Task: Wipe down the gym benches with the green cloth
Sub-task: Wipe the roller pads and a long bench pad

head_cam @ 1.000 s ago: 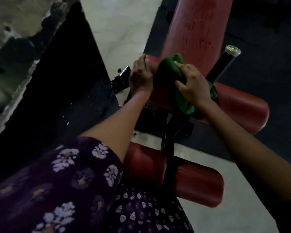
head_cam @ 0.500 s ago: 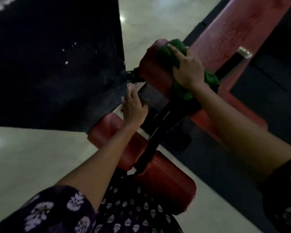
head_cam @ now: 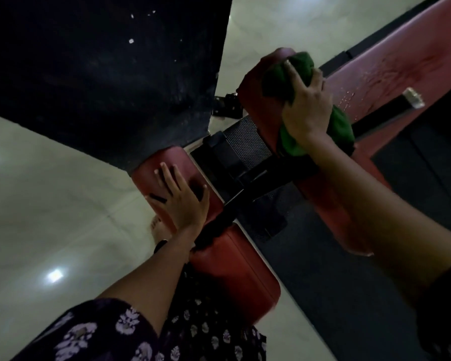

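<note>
My right hand presses a crumpled green cloth onto the upper red roller pad of a gym bench. The cloth bulges out above my fingers and below my palm. My left hand lies flat, fingers spread, on the lower red roller pad, holding nothing. The long red bench pad runs off to the upper right and shows wet streaks. A black metal post joins the two rollers.
A big black rubber mat fills the upper left. A pale tiled floor lies on the left. Dark matting spreads on the right. A black handle with a silver end cap sticks out beside the bench. My floral clothing is at the bottom.
My left hand left the upper roller and came down flat onto the lower roller. My right hand kept the cloth on the upper roller, shifting toward its left end. The view swung left.
</note>
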### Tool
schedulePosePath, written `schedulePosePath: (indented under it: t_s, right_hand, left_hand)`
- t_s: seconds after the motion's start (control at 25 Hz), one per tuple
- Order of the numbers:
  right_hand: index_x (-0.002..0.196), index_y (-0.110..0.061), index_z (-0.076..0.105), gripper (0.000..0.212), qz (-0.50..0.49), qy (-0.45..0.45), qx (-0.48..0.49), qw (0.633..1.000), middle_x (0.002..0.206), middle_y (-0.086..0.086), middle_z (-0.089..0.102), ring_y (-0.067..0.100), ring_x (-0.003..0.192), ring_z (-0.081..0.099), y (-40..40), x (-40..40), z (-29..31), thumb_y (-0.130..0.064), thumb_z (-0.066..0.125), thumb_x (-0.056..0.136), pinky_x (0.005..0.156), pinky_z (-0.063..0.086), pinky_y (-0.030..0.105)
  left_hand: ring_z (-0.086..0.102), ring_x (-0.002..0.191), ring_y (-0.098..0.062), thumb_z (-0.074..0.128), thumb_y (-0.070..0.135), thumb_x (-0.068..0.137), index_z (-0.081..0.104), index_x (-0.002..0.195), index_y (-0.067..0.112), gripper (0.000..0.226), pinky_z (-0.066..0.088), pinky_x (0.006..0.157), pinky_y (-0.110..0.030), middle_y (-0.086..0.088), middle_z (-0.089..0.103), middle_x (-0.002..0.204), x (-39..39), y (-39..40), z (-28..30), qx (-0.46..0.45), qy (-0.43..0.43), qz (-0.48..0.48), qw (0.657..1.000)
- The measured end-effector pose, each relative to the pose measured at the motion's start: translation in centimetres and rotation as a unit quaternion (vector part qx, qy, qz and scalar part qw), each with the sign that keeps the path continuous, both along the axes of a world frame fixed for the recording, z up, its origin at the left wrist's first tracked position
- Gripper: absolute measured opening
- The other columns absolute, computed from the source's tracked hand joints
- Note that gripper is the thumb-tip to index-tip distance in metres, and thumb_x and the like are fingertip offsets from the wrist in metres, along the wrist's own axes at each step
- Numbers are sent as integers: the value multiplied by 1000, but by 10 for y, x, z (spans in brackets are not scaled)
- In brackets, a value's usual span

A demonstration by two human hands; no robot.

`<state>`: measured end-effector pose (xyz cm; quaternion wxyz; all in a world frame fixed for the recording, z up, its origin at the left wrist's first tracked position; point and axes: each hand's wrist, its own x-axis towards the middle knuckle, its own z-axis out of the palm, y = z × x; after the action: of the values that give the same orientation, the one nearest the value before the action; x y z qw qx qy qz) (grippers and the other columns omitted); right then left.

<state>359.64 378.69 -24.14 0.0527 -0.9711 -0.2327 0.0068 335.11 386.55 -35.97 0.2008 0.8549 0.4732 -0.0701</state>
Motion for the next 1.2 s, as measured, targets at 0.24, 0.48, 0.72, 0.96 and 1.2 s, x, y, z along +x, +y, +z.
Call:
schedulePosePath:
  t_s: [0.24, 0.48, 0.72, 0.96, 1.2]
  right_hand:
    - [147, -33, 29, 57, 148, -66, -58, 985, 150, 24, 26, 42, 134, 30, -3, -1, -8, -44, 38, 91, 103, 32, 54]
    - [131, -33, 53, 58, 410, -217, -348, 815, 141, 17, 46, 41, 128, 44, -42, -27, -21, -40, 66, 75, 97, 39, 60]
    - [144, -29, 34, 57, 354, -185, -391, 829, 152, 18, 19, 38, 137, 24, 23, -26, -23, -38, 48, 89, 107, 26, 57]
    - [118, -37, 63, 39, 490, -170, -435, 736, 142, 8, 43, 35, 122, 38, -7, -26, -16, -36, 51, 82, 98, 37, 51]
    - [135, -40, 46, 45, 293, -68, -118, 946, 140, 19, 42, 48, 119, 42, 14, 20, 9, -38, 38, 91, 89, 39, 57]
  left_hand:
    - [-2, 146, -27, 57, 50, 83, 14, 149, 8, 90, 6, 107, -68, -10, 5, 158, 1, 0, -4, 8, -16, 11, 1000]
    - [6, 146, -28, 61, 46, 78, 24, 147, 6, 88, 8, 106, -68, -12, 13, 157, -1, -3, -5, 16, -32, 15, 999]
    - [5, 146, -29, 58, 47, 80, 22, 147, 5, 87, 7, 106, -69, -13, 13, 157, -5, -3, -7, 14, -32, 15, 999]
    - [9, 145, -29, 56, 45, 77, 24, 146, 5, 86, 10, 105, -70, -14, 16, 156, -1, -2, -7, 9, -37, 19, 999]
    - [9, 145, -31, 47, 49, 79, 25, 146, 6, 83, 12, 105, -70, -15, 16, 156, -6, 1, -10, 25, -28, 14, 999]
